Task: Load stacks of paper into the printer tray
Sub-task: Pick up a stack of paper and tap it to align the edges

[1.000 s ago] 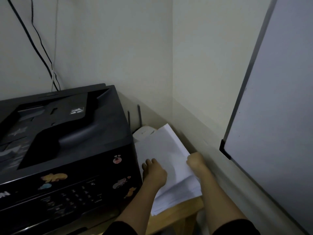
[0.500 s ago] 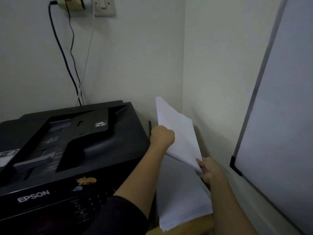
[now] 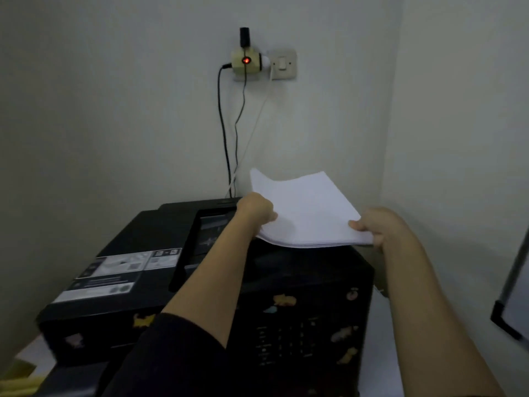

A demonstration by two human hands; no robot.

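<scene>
A stack of white paper hangs nearly flat above the back right of the black printer. My left hand grips the stack's left edge. My right hand pinches its near right corner. The printer's top carries a recessed feeder area and white labels; cartoon stickers dot its front panel. The printer's paper tray is not visible from here.
A wall socket with a lit red light and a switch sit above the printer, with cables hanging behind it. More white paper lies right of the printer. A whiteboard edge leans at far right.
Both hands lifted the stack off the pile beside the printer, swung it up and left, and levelled it above the printer's rear. My view rose toward the wall socket.
</scene>
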